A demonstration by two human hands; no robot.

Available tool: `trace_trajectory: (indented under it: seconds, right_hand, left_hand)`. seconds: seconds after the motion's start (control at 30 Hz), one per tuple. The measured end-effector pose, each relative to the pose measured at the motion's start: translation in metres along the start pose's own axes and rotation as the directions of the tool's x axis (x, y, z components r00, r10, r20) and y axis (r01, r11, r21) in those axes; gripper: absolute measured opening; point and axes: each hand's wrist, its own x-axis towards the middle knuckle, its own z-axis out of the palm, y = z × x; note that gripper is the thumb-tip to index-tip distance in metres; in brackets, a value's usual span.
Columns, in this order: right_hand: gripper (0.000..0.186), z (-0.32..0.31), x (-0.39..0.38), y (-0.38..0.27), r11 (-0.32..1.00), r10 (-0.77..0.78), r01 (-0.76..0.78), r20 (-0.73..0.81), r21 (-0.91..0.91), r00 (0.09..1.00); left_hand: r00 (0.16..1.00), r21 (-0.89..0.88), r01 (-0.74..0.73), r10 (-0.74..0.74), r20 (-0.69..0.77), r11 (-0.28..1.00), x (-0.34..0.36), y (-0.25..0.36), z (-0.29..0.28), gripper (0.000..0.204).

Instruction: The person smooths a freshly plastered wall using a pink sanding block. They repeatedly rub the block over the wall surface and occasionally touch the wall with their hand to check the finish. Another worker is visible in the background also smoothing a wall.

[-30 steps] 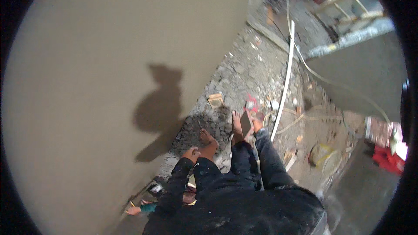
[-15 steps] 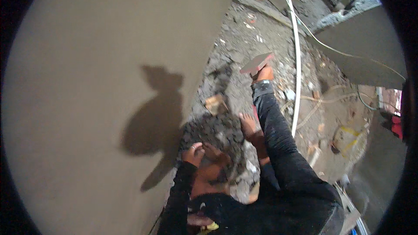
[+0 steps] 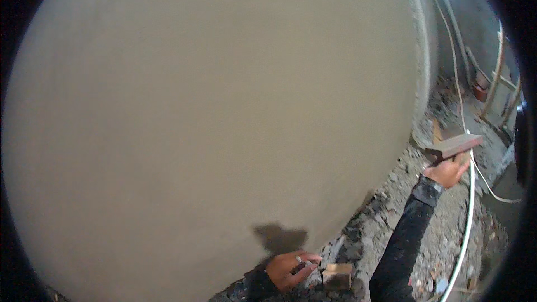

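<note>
My right hand (image 3: 447, 171) is closed around the underside of a plastering float (image 3: 456, 145), a flat grey rectangular plate with a reddish edge. It is held out at the right, just beyond the wall's lower edge and above the rubble. My left hand (image 3: 290, 270), wearing a ring, is low by the foot of the plastered wall (image 3: 224, 123). Its fingers are loosely curled with a gap between thumb and forefinger, and I make out nothing held there. The wall's smooth grey-brown surface fills most of the view, with a hand-shaped shadow above my left hand.
Broken rubble (image 3: 386, 218) covers the floor along the wall, with a brick piece (image 3: 338, 275) near my left hand. A white pipe (image 3: 465, 235) runs along the right. A thin cable (image 3: 454, 50) hangs past the wall's corner, near poles (image 3: 495, 78).
The view has swung up and left onto the wall, and my feet have left the picture. The float stays in my right hand, now farther right in view. My left hand appears lower.
</note>
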Motion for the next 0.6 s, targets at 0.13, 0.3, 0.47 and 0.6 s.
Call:
trace_trajectory:
  seconds: [0.13, 0.3, 0.47, 0.6]
  right_hand:
    - [0.041, 0.026, -0.015, -0.011, 0.992, 0.121, -0.122, -0.051, -0.017, 0.991]
    - [0.045, -0.013, 0.018, 0.053, 0.947, -0.145, 0.205, 0.239, -0.248, 0.96]
    - [0.063, -0.008, 0.008, 0.063, 0.892, -0.175, 0.276, 0.289, -0.358, 0.941]
    - [0.066, -0.004, -0.011, 0.008, 0.144, -0.287, 0.715, 0.662, -0.685, 0.692]
  left_hand:
    - [0.968, 0.306, -0.198, 0.234, -0.087, 0.931, 0.022, 0.091, -0.041, 0.037]
    - [0.846, 0.854, -0.162, 0.514, -0.138, 0.495, 0.025, 0.19, -0.089, 0.044]
    - [0.744, 0.962, 0.267, 0.62, -0.249, 0.066, 0.014, 0.257, -0.126, 0.055]
    - [0.771, 0.886, 0.421, 0.592, -0.236, -0.195, 0.034, 0.289, -0.162, 0.086]
